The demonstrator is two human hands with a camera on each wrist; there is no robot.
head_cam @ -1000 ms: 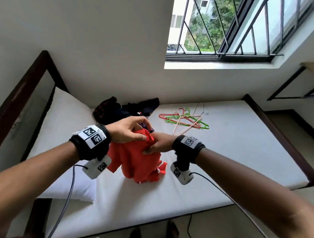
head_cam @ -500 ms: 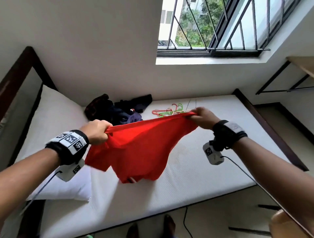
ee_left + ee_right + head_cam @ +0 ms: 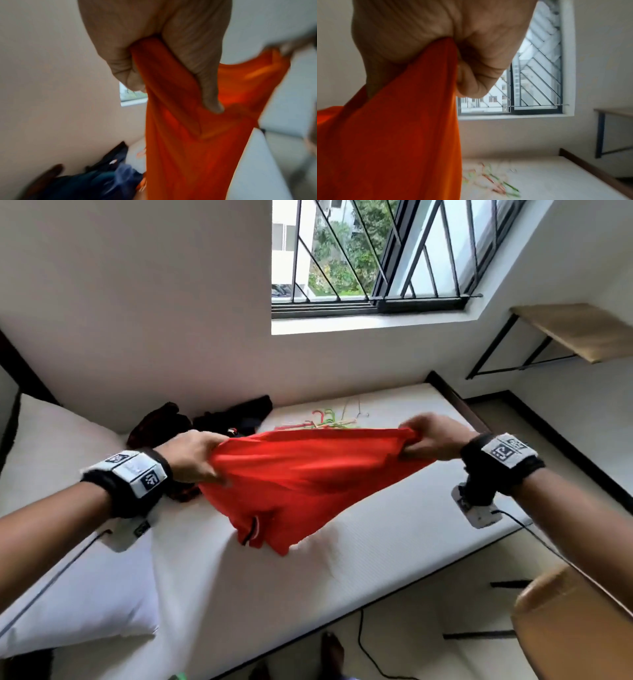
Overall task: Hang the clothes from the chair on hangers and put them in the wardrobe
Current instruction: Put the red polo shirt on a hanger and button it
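Observation:
A red shirt [image 3: 308,474] is stretched out in the air above the white mattress [image 3: 394,529]. My left hand [image 3: 202,457] grips its left edge and my right hand [image 3: 421,440] grips its right edge, both fists curled round the cloth. The left wrist view shows the fist [image 3: 163,56] bunching the red shirt [image 3: 197,135]; the right wrist view shows the right hand [image 3: 453,54] clamped on the red shirt [image 3: 393,135]. Several coloured hangers [image 3: 329,422] lie on the mattress behind the shirt, partly hidden by it, and show as blurred hangers [image 3: 496,181] in the right wrist view.
A heap of dark clothes [image 3: 205,422] lies at the back of the bed by the wall. A white pillow [image 3: 68,542] is at the left. A wooden chair [image 3: 575,628] stands at the lower right, a wall shelf [image 3: 582,330] and a barred window [image 3: 370,261] beyond.
The bunched red shirt has been pulled apart and spread wide between both hands, which moved outward and up. My view has tilted, bringing the chair and shelf into sight.

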